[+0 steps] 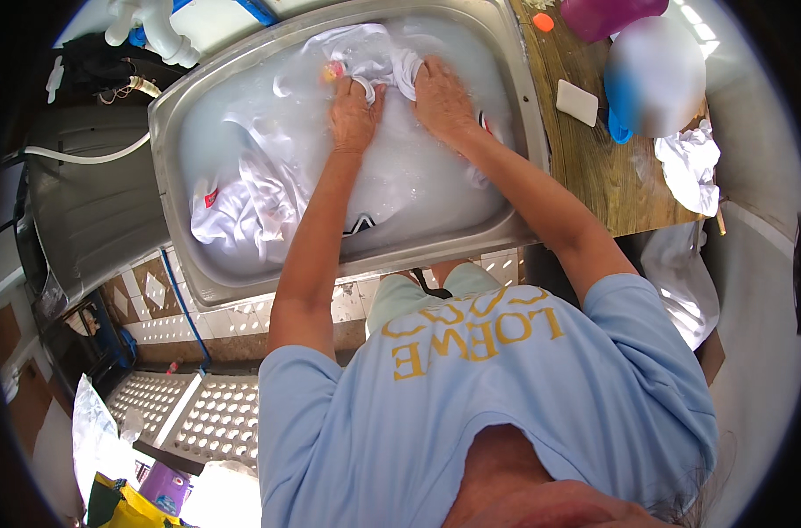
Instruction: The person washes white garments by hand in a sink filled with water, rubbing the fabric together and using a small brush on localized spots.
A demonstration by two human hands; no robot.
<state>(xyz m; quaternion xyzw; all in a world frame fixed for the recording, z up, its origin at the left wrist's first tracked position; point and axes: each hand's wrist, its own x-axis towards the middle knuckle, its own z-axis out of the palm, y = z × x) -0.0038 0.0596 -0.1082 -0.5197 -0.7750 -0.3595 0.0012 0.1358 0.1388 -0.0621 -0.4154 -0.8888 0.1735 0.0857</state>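
A wide metal sink (530,97) holds cloudy, soapy water. Near its far side, a wet white garment (358,48) is bunched partly above the surface. My left hand (356,116) is closed on a fold of it, beside a small red and yellow print. To the right, my right hand (442,99) grips another part, its fingertips hidden by cloth and water. A second white cloth (251,201) with a red label floats at the left. Dark trim (359,225) shows at the near edge, and a piece with red and dark edging lies under my right forearm.
Right of the sink, a wooden board (585,176) carries a white soap bar (578,103), an orange cap (543,22), a purple container (607,16), blue items and a crumpled white cloth (689,169). White pipes (158,33) stand at the back left, near a dark ribbed surface.
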